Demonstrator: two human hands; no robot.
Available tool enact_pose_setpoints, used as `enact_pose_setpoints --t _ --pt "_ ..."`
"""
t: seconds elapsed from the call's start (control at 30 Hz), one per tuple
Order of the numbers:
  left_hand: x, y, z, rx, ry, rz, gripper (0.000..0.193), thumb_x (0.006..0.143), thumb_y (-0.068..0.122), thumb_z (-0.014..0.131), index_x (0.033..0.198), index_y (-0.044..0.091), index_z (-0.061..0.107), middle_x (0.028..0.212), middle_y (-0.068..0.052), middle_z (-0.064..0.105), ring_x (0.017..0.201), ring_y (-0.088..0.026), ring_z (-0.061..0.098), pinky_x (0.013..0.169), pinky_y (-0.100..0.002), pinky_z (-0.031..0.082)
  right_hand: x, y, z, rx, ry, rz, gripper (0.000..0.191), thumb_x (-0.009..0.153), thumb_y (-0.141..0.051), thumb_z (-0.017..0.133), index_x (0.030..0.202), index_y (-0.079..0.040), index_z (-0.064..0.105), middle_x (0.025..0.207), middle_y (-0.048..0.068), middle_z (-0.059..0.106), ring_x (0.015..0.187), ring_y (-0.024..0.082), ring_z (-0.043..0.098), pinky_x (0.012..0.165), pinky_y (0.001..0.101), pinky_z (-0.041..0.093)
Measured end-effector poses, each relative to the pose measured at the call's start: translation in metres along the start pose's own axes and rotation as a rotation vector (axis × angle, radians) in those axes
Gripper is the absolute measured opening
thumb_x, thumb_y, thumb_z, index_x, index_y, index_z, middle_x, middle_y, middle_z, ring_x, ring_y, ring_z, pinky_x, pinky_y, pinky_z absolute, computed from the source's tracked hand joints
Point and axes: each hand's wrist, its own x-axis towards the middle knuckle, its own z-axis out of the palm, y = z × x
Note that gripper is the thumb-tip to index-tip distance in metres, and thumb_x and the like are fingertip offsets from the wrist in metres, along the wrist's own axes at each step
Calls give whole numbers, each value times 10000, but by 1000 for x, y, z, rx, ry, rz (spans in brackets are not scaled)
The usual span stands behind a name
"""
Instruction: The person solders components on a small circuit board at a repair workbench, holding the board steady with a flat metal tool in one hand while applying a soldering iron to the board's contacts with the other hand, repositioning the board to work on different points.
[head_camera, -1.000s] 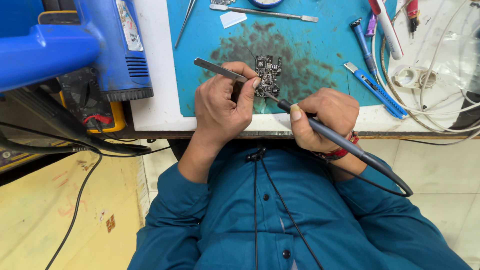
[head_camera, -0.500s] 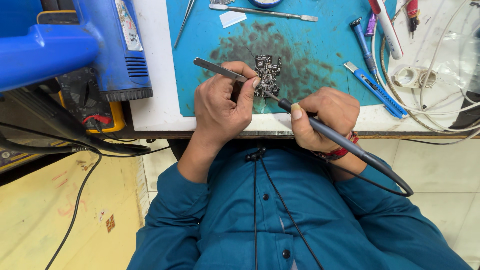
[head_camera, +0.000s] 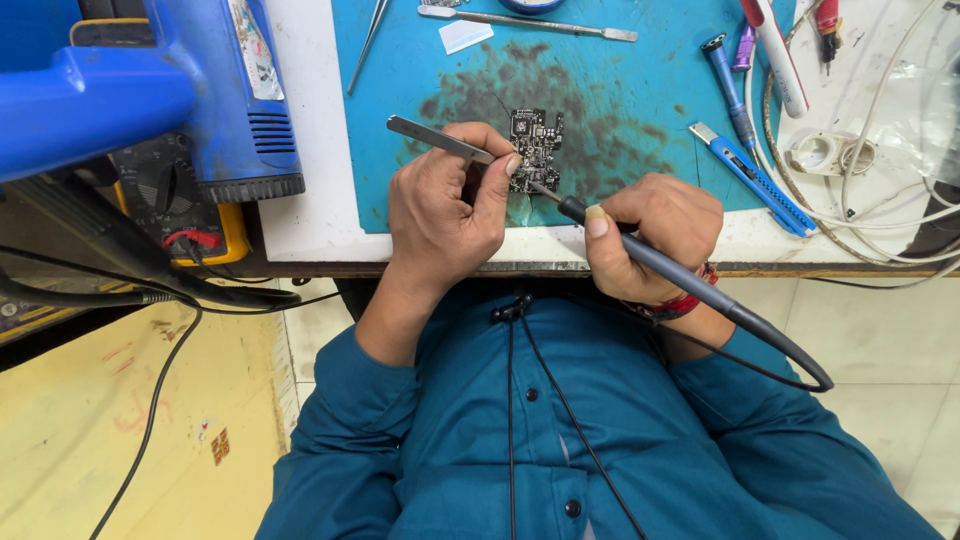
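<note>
Nothing has shifted to speak of since a second ago: both hands and the small circuit board (head_camera: 535, 148) sit where they were. That board lies flat on the stained blue work mat (head_camera: 640, 90), near the mat's front edge and close to the person's body, which seems to keep it within easy reach of both hands.

Metal tweezers (head_camera: 440, 142) are pinched in a narrow grip by the left hand (head_camera: 445, 205), their tips coming in at the board's left edge, apparently to steady it. From the other side, the right hand (head_camera: 655, 235) closes pen-fashion around a dark soldering iron (head_camera: 640, 252), whose fine tip meets the board's lower edge. The iron's cable (head_camera: 790, 350) loops down off the counter (head_camera: 300, 190) across the teal shirt (head_camera: 560, 430).

Further out on the mat lie a blue utility knife (head_camera: 750, 178), a blue screwdriver (head_camera: 728, 85), a flat metal pry tool (head_camera: 530, 20) and a second pair of tweezers (head_camera: 368, 45), all well apart from the board. White cables (head_camera: 850, 200) crowd the right end of the counter, and a blue hot-air unit (head_camera: 215, 95) stands at the left. None of it blocks either hand.
</note>
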Motion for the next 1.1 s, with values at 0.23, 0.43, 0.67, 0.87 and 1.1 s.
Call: enact_pose_setpoints --t 0.23,0.43,0.67,0.87,1.1 --pt "1 -1 3 5 1 -7 99 994 61 744 1021 60 648 730 -9 670 578 -92 635 547 -257 466 0 3 -1 10 -16 6 141 949 -54 699 852 -26 600 688 101 594 592 275 580 533 359 425" --pt "1 -3 2 -6 1 -7 94 995 60 741 1018 63 650 744 -9 679 589 -91 646 550 -257 472 0 4 0 9 -20 -16 160 930 -49 707 829 -27 584 665 101 569 579 281 574 524 363 419" --pt "1 -4 1 2 0 -9 94 993 57 741 1018 61 651 736 -11 673 587 -94 642 551 -258 468 1 5 1 24 -35 -19 156 928 -45 706 833 -24 583 672 101 575 581 281 579 524 365 426" --pt "1 -5 1 -6 -7 -9 91 994 59 739 1015 62 651 742 -9 681 587 -89 647 547 -256 470 1 4 2 29 -36 -25 150 917 -44 708 836 -23 583 671 104 573 583 282 582 523 366 429" --pt "1 -3 1 -5 -6 -9 92 994 56 741 1018 58 652 742 -15 675 583 -95 635 549 -264 464 1 4 0 21 -41 -23 150 908 -36 714 835 -22 584 664 104 572 574 280 576 517 365 425"
